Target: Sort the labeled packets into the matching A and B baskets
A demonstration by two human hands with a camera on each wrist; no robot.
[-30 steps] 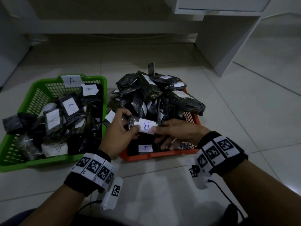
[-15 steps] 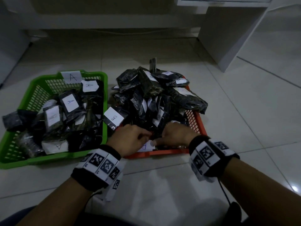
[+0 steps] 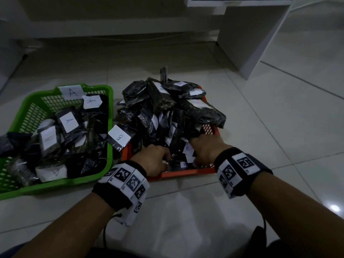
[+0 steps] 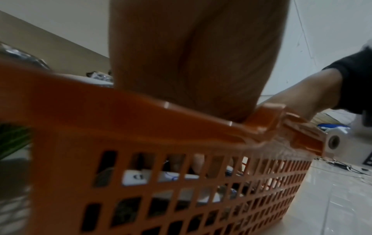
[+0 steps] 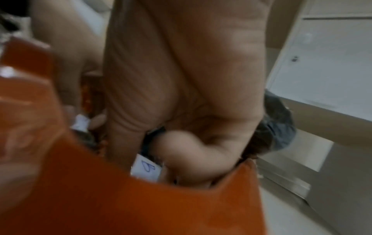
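The orange basket (image 3: 186, 173) holds a heap of black packets (image 3: 167, 112) with white B labels. The green basket (image 3: 110, 127) to its left carries an A tag (image 3: 71, 92) and holds A-labelled packets (image 3: 68, 121). Both hands reach into the near end of the orange basket. My left hand (image 3: 153, 159) points down behind the rim, its fingers (image 4: 198, 163) seen through the mesh near a white label. My right hand (image 3: 204, 148) digs in beside it; its thumb (image 5: 181, 152) curls against a B-labelled packet (image 5: 147, 168).
One B-labelled packet (image 3: 119, 137) hangs over the orange basket's left edge against the green one. A white cabinet (image 3: 251, 34) stands at the back right on the pale tiled floor (image 3: 186, 220). A tape roll (image 4: 332, 141) lies on the floor to the right.
The B packet held up between both hands a second ago has gone down into the orange basket. Both hands have sunk deeper among the packets at its near end.
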